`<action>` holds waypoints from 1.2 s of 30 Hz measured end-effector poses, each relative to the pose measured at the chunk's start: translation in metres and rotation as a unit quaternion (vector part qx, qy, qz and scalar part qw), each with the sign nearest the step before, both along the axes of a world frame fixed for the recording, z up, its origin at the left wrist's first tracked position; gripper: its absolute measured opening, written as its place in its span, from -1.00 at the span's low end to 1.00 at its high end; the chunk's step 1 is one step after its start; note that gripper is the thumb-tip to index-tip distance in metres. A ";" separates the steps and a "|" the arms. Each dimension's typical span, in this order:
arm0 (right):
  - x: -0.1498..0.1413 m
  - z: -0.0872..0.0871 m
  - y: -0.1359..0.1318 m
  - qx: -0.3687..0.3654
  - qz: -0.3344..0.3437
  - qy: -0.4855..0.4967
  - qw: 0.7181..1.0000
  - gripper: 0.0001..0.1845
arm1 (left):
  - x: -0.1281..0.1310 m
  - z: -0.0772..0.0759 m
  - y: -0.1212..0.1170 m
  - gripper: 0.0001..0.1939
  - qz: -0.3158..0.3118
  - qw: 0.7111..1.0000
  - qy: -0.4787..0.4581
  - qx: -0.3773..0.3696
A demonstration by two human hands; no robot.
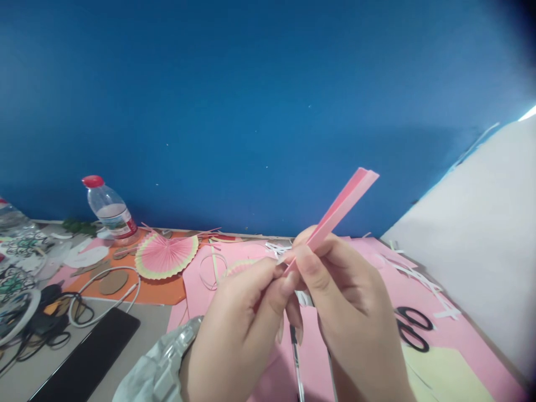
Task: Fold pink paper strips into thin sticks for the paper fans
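Observation:
A narrow strip of folded pink paper (341,209) slants up to the right above the table, its far end slightly spread. My right hand (347,296) pinches it between thumb and fingers near its lower part. At the lower end, my left hand (251,312) grips the same paper with thumb and forefinger. Both hands are close together, fingertips nearly touching. Pink paper sheets (310,346) lie beneath, with a thin metal-and-black tool (296,357) partly hidden under the hands.
Black-handled scissors (414,329) lie at the right near white paper strips (422,279). A pleated pink fan (165,254), a water bottle (111,209), a white cable (104,271), a black phone (87,357) and tangled cords (46,318) occupy the left. A blue wall (251,111) rises behind.

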State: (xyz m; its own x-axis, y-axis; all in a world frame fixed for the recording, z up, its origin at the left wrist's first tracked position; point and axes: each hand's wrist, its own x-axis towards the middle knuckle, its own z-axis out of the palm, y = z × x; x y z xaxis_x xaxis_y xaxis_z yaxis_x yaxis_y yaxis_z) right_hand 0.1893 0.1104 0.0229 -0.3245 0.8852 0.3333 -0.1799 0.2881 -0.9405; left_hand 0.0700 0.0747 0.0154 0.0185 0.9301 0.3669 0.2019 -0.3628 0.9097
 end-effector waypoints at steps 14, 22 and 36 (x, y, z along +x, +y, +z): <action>-0.001 0.006 -0.001 0.009 -0.009 -0.006 1.000 -0.68 | 0.006 -0.003 -0.004 -0.61 -0.001 0.997 -0.071 -0.025; 0.002 0.005 0.000 0.011 -0.027 -0.010 1.000 -0.73 | 0.004 -0.004 -0.005 -0.64 0.010 0.999 0.034 -0.035; 0.004 0.005 0.001 -0.009 0.000 -0.019 1.000 -0.68 | 0.005 -0.003 -0.002 -0.63 -0.001 1.000 -0.005 -0.016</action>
State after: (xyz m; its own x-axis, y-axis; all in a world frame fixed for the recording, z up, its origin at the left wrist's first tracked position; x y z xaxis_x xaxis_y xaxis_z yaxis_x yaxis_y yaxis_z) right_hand 0.1934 0.1115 0.0279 -0.3363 0.8913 0.3041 -0.1431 0.2708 -0.9519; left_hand 0.0748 0.0731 0.0120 0.0164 0.9414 0.3369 0.1932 -0.3335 0.9227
